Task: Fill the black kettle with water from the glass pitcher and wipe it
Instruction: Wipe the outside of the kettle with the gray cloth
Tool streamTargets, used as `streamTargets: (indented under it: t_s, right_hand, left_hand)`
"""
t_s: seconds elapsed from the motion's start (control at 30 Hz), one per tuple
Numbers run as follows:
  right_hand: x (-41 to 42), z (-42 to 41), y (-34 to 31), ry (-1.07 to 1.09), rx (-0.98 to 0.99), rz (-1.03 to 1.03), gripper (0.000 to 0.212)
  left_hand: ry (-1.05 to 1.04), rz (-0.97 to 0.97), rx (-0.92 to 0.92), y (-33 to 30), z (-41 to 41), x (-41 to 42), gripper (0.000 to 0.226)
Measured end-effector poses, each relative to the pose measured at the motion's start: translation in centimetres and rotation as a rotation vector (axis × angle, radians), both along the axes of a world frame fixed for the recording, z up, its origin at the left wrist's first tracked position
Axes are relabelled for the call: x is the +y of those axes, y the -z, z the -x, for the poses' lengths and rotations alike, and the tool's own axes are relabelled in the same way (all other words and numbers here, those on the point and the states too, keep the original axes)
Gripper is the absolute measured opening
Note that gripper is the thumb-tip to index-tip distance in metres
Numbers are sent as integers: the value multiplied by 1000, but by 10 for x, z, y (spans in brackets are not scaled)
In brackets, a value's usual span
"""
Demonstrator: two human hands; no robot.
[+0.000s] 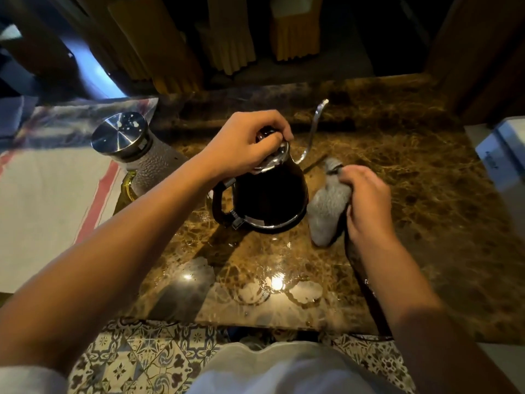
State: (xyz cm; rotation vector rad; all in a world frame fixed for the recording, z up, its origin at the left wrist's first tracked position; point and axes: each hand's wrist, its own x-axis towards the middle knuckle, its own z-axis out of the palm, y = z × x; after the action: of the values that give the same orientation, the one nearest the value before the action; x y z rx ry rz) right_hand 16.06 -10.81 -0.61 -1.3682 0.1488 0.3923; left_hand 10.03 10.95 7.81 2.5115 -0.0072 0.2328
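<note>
The black kettle stands upright on the brown marble counter, its thin gooseneck spout rising to the upper right. My left hand rests on top of it, fingers closed around the lid knob. Right of the kettle, my right hand grips a grey cloth that hangs down beside the kettle's wall, touching or nearly touching it. The glass pitcher, with a shiny steel lid, stands to the left behind the kettle.
A white cloth with a red stripe covers the surface at the left. Water puddles shine on the counter's near part. A white box sits at the right edge. Patterned floor tiles show below the counter's front edge.
</note>
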Motion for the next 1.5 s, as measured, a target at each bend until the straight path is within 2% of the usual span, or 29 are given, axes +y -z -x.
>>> streamTargets:
  t_s: [0.1,0.17,0.27,0.33,0.47,0.6,0.67,0.8,0.93,1.07,1.13,1.23,1.27,1.3,1.33,1.43,1.5]
  right_hand:
    - [9,-12,-5,69,85,-205,18]
    - [19,-11,3,14,135,-234,20]
    - [23,-2,23,-140,18,-27,21]
    - [22,2,35,-153,-118,105,23]
    - [21,3,43,-214,-186,218,16]
    - [16,-10,47,-312,-236,427,7]
    - [12,-14,50,-332,-222,473,8]
    - [5,-15,48,-243,-129,352,17]
    - [-6,-21,44,-191,150,56,16]
    - [-18,-26,43,-161,164,10,13]
    - [-24,-25,41,-242,61,92,11]
    - [-24,-17,43,-563,-333,535,39]
    - [-21,-14,48,-606,-473,684,43]
    - [-19,-12,52,-579,-553,746,41]
    - [-19,-14,53,-515,-539,720,36]
    - [-26,-27,43,-298,-310,454,36]
    - [-34,-36,30,-306,-340,376,37]
  left_hand:
    - [44,-118,-47,-1,1,-4,20]
    - [-28,-297,-73,-3,4,-9,29]
    - [-268,-563,-15,-7,16,-21,53]
    - [-350,-610,48,-4,24,-32,68]
    - [-341,-496,59,1,25,-36,77]
    - [-328,-336,26,10,26,-33,64]
    - [-320,-316,-2,14,27,-32,58]
    - [-222,-299,-17,14,26,-29,53]
    - [-149,-265,-33,12,22,-25,50]
    - [-210,-246,-37,13,21,-25,49]
    - [-224,-245,-27,14,22,-27,50]
    - [-225,-230,2,13,22,-29,51]
    - [-220,-226,1,12,22,-29,50]
    - [-213,-220,-5,11,22,-28,48]
    - [-203,-206,-11,10,21,-27,44]
    - [-143,-136,19,6,19,-24,32]
    - [-99,-117,54,6,16,-22,32]
